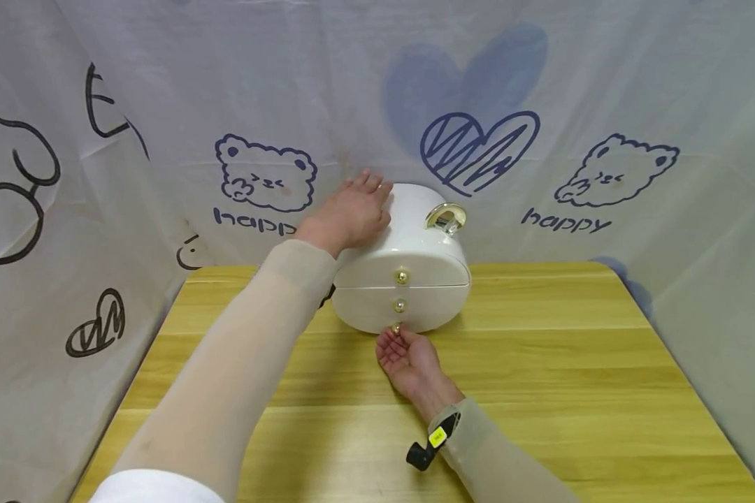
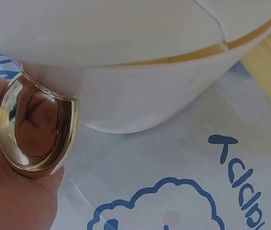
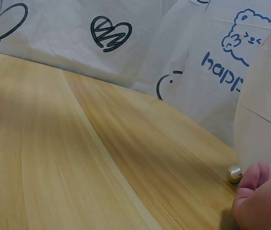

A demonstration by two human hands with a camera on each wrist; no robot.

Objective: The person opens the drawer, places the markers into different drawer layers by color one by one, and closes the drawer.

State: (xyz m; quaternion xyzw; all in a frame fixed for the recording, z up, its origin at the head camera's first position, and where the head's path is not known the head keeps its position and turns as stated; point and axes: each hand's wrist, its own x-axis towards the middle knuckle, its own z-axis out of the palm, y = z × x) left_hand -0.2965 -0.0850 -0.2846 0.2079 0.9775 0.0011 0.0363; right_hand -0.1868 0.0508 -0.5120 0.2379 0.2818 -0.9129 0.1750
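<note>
A glossy white rounded box (image 1: 426, 269) with a seam across its front stands at the back of the table. Gold knobs run down its front, among them a top knob (image 1: 402, 277) and a middle knob (image 1: 399, 305). My left hand (image 1: 351, 213) rests on the box's upper left side, fingers extended. Beside its palm in the left wrist view is a gold ring-shaped handle (image 2: 38, 167). Low on the front, my right hand (image 1: 412, 360) is palm up, thumb and fingertips pinching the lowest gold knob (image 3: 234, 174). In the right wrist view its fingers partly cover the knob's base.
A second gold handle (image 1: 447, 218) sticks out on the box's right side. The wood-grain table (image 1: 541, 377) spreads in front, and a printed cloth (image 1: 352, 84) hangs close behind the box. A black wrist camera (image 1: 421, 455) is strapped to my right wrist.
</note>
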